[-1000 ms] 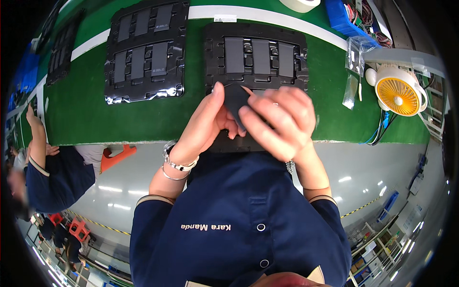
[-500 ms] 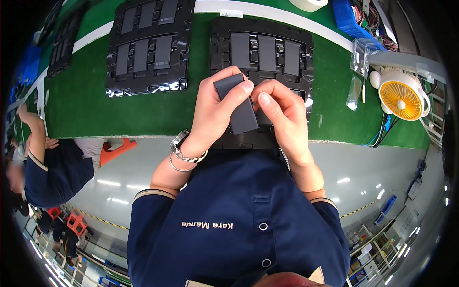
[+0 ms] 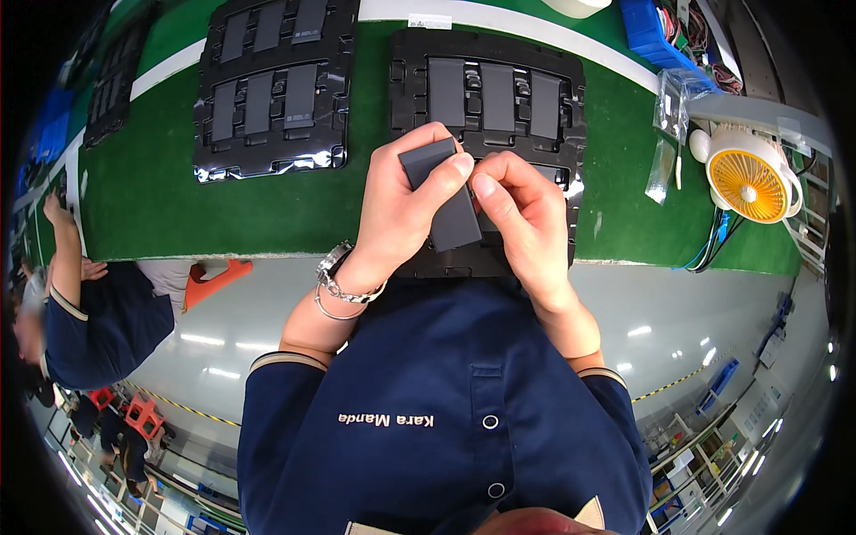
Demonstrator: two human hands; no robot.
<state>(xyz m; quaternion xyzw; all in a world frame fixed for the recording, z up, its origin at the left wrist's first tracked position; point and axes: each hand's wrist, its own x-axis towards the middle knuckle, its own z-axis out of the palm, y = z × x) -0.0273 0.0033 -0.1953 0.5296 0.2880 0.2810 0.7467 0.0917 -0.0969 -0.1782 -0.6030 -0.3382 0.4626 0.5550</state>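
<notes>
A dark grey, flat rectangular block (image 3: 456,218) is gripped in my left hand (image 3: 401,196), thumb across its face. It tilts, its upper end leaning left. At the block's right edge, my right hand (image 3: 533,218) has its thumb and curled index finger pinched together. Whatever lies between those fingertips is hidden. Both hands are over the near part of a black moulded tray (image 3: 410,85). Farther up this tray, several similar grey blocks (image 3: 504,98) rest in its slots.
Left on the green table (image 3: 143,205) lies another black tray (image 3: 207,147) with grey blocks. A yellow-and-white fan (image 3: 747,187), clear plastic bags (image 3: 662,169) and a blue bin (image 3: 655,36) of wires are on the right. A co-worker (image 3: 111,321) is at far left.
My right thumb and fingers have shifted slightly left along the block's edge. The block stays in my left hand, almost unmoved. At far left, the co-worker's raised hand has shifted a little.
</notes>
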